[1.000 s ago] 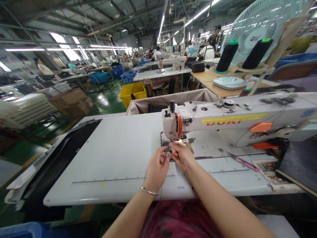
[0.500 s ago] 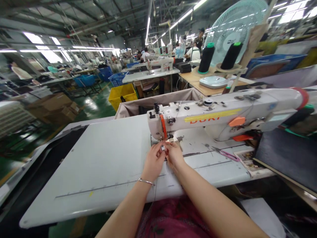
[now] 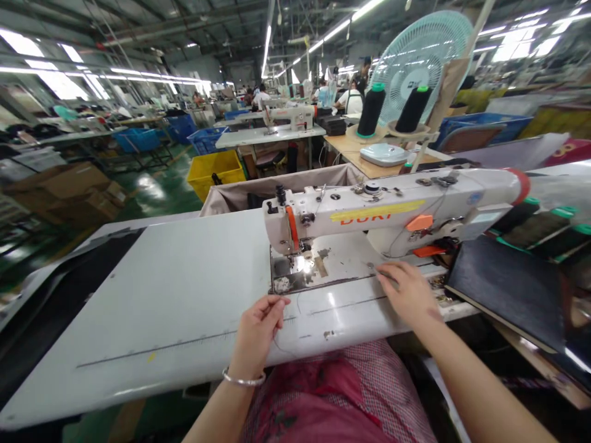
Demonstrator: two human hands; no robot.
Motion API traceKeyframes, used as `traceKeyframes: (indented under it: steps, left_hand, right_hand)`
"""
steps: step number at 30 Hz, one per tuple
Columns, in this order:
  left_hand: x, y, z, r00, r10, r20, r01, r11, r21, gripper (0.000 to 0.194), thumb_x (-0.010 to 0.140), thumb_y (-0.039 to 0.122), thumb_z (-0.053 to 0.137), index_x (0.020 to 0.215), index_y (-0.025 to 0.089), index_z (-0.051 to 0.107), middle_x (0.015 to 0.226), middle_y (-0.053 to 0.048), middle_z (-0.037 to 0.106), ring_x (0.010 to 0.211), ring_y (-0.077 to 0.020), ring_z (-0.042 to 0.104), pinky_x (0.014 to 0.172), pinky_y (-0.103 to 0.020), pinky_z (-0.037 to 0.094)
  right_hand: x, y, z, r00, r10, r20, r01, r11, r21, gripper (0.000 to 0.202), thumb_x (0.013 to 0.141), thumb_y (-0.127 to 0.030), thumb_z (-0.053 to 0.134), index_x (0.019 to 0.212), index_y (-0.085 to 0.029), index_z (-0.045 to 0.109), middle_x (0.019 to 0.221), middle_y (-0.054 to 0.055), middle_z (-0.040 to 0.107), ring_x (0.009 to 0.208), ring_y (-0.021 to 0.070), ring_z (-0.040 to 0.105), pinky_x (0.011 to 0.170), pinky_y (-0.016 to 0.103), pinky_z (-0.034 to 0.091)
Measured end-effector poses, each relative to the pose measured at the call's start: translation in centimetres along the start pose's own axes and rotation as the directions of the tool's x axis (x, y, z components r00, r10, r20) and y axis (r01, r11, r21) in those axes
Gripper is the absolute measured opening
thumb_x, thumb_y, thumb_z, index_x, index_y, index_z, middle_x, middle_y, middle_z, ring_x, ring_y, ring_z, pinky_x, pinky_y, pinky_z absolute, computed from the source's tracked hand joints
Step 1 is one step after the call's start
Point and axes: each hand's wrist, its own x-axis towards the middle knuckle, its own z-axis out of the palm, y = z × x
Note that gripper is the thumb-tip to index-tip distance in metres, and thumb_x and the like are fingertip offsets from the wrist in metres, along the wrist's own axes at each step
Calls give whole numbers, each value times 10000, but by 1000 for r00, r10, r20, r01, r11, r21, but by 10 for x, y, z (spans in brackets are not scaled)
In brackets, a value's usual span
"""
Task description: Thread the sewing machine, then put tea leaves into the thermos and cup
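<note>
**Sewing station, operator's view**

At far left, cardboard boxes point(image 3: 69, 187) stand on the green floor; in front of them, black material point(image 3: 87, 292) lies along the left edge of the pale bench point(image 3: 184, 277). A printed ruler scale point(image 3: 184, 342) runs near the bench's front edge, and a yellow bin point(image 3: 217, 172) stands beyond its far side.

The left hand point(image 3: 258, 326), with a silvery bracelet point(image 3: 244, 379) at the wrist, is over the front part of the bench. Its thumb and forefinger are together, pinching a fine dark thread point(image 3: 289, 352), which hangs in a loose curve below the hand; whether anything else lies within the grip is hidden. Just beyond and to the right is the lit needle area of the sewing machine point(image 3: 351, 212), whose long white arm extends rightward, with a yellow strip across its lettering.

Behind the machine, two black thread cones point(image 3: 372, 111) stand in front of a pale green fan point(image 3: 397, 61). Below the machine's arm, well apart from the left hand, the right hand point(image 3: 409, 295) lies over a slim metal tool point(image 3: 388, 278), mostly covered; its fingers are curled, but whether they are clamped on it one cannot tell. At far right, a black folder point(image 3: 508, 289) lies near more dark cones point(image 3: 538, 229) with green ends.
</note>
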Motion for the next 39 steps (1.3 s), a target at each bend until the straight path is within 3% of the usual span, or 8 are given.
traceKeyframes:
  steps: [3,6,11,16,26,29,34,39]
  left_hand:
    - [-39,-18,-35,999,-3,-54,15,974,228,387,850,498,623,998,149,701,624,-2,541,591,-88,471,558,-178,366]
    - [-77,-34,-68,992,-34,-121,75,935,347,416,855,523,600,1028,163,717,632,-12,577,636,-127,520,619,-218,411]
    - [-124,-53,-103,969,-47,-244,135,924,357,346,860,497,604,1012,211,726,926,-40,702,803,-165,609,739,-247,465]
    - [-143,-50,-111,973,26,-229,62,928,368,244,896,418,588,983,242,732,982,-16,709,894,-158,639,812,-237,475]
    - [-147,-37,-108,980,118,-159,-48,921,385,211,911,363,572,924,235,739,863,-11,681,782,-137,609,736,-228,467]
    - [-147,-41,-110,980,134,-147,-59,903,426,217,917,365,560,941,243,738,861,-18,676,785,-147,604,737,-236,463]
    - [-136,-48,-139,927,293,-236,-102,800,591,224,931,350,536,977,231,720,864,-37,643,777,-158,577,713,-252,448]
    - [-96,-53,-152,850,491,-191,-139,560,817,328,960,343,474,1209,190,625,1085,-89,608,1004,-213,556,931,-352,436]
  right_hand:
    - [-4,64,2,996,-52,69,71,945,-319,338,945,-343,455,1119,-168,686,1029,116,645,972,287,566,940,467,437]
    - [-13,68,2,994,-96,57,110,923,-368,370,959,-323,392,1142,-142,658,1048,125,649,947,288,583,893,433,452]
    - [-37,-57,-7,987,-84,140,79,996,38,328,1002,-348,345,1227,-226,550,1145,54,616,1009,222,587,863,357,450]
    - [-61,-193,20,719,-615,322,536,787,305,367,1008,-353,453,1375,-336,457,960,8,588,802,175,545,728,325,408]
    - [-68,-263,61,497,-807,320,759,583,290,402,950,-187,535,1345,-257,518,941,10,593,795,183,503,710,349,329]
    - [-65,-254,61,553,-774,309,724,629,281,319,979,-238,491,1277,-293,591,879,11,600,746,171,517,667,332,337]
    - [-20,-160,61,906,-341,250,348,937,16,360,1002,-420,436,1330,-347,562,1018,28,631,814,174,591,659,301,411]
    - [8,-98,73,964,-246,98,259,951,-170,476,940,-465,506,1315,-183,587,1227,144,572,1116,313,514,982,471,420]
